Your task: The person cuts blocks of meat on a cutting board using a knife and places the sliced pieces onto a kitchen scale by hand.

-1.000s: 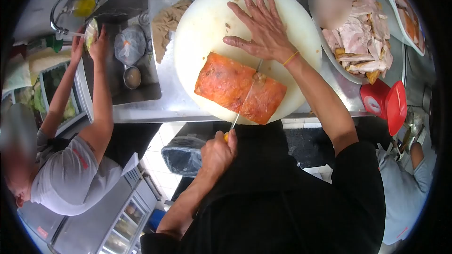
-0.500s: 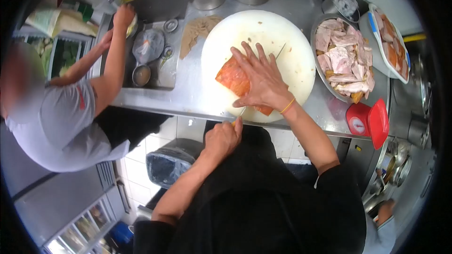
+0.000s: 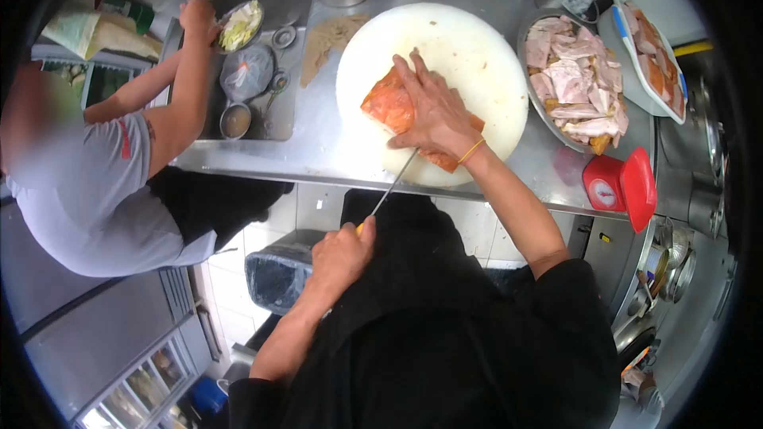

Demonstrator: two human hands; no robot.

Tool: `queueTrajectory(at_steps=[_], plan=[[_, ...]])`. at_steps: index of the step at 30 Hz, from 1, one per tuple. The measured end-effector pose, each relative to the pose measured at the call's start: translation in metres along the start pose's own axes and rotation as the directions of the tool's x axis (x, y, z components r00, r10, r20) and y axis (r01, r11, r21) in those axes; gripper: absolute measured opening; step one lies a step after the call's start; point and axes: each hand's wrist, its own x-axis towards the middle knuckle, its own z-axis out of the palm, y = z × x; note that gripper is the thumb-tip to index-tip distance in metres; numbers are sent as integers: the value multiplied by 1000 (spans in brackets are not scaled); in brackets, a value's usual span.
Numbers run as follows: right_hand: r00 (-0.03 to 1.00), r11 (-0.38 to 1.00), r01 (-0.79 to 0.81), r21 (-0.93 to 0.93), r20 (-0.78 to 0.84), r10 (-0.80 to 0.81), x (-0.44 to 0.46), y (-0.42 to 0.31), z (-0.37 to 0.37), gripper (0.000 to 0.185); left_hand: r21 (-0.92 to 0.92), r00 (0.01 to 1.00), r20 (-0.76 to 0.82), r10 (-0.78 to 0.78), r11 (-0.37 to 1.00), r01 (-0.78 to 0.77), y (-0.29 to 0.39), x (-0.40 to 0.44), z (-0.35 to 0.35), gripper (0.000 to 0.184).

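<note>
Head view: the meat is a slab with glossy, orange-red skin, lying on the near half of the board. Its left end shows plainly, along with parts at the near and right edges; the middle is covered, so how far it is cut cannot be told. Half a second ago, the knife ran beneath the right grip, with its tip out over the board beyond the meat. Now it is drawn back, more of the blade shows across the board's near edge, and its far end meets the meat by the right thumb. The left grip, curled tightly around the handle, has moved farther off the board's near edge. The right grip stays over the meat, fingers somewhat spread. So the meat lies beneath the right grip, on the board, and well apart from the left.
</note>
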Motion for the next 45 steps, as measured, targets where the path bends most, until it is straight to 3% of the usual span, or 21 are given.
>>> queueTrajectory(at_steps=[5,8,11,12,15,16,19,21,23,25,27,31,32,33,34,37,39,40,41,42,45], plan=[[980,936,200,289,-43,-196,-17,38,-25,121,37,942,-258,216,976,-214,-14,42,-10,55],[952,930,296,220,8,-305,-38,37,-51,107,104,895,-338,291,957,-272,-9,75,-17,57],[912,935,355,-16,227,-343,-50,55,-41,89,131,883,-349,313,950,-284,4,101,-28,57],[908,903,388,-182,246,-340,-50,55,-39,74,113,907,-310,286,958,-263,9,109,-32,58],[985,911,122,-395,160,-62,-50,46,-38,64,64,918,-327,226,974,-217,25,123,-35,61],[994,922,10,-386,103,33,-52,44,-39,55,37,939,-289,185,983,-182,31,124,-36,64],[999,914,-47,-402,-32,37,-47,48,-26,55,22,943,-272,193,981,-194,33,126,-23,65],[979,972,-133,-195,130,160,-42,39,-22,52,-4,969,-214,124,992,-128,38,119,-21,68],[983,977,-86,-194,141,114,-41,36,-26,51,-49,981,-182,68,996,-78,48,109,-25,70],[996,988,-79,-132,40,85,-43,48,-17,47,-45,979,-188,77,995,-87,45,108,-20,71],[988,987,-153,-48,-28,152,-51,52,-28,44,-29,973,-212,87,995,-96,40,113,-12,72],[951,921,-297,252,-9,309,-84,80,-75,57,-7,966,-234,112,993,-117,29,120,-5,73],[914,894,-316,317,-150,376,-100,89,-83,64,-1,959,-247,140,989,-145,27,120,-5,73],[912,907,-218,360,-256,321,-120,94,-105,65,0,953,-257,163,986,-169,24,119,-5,72],[875,869,-306,390,-244,418,-138,99,-129,59,1,948,-264,180,983,-186,26,117,-5,72],[673,803,-180,568,-524,522,-198,154,-159,56,-118,967,-225,121,982,-150,31,111,-8,71],[519,739,-543,399,-533,668,-234,171,-200,59,-145,970,-214,117,978,-150,36,103,-12,72],[461,697,-632,340,-558,690,-251,193,-210,61,-160,971,-209,116,975,-151,39,100,-14,72],[403,643,-712,280,-587,702,-265,211,-219,62,-176,972,-206,115,972,-152,41,100,-15,73],[396,611,-750,252,-569,721,-275,218,-226,61,-134,948,-274,162,970,-205,35,107,-9,75],[378,525,-836,161,-524,763,-298,240,-241,61,-95,941,-262,213,965,-245,24,116,-7,76]])
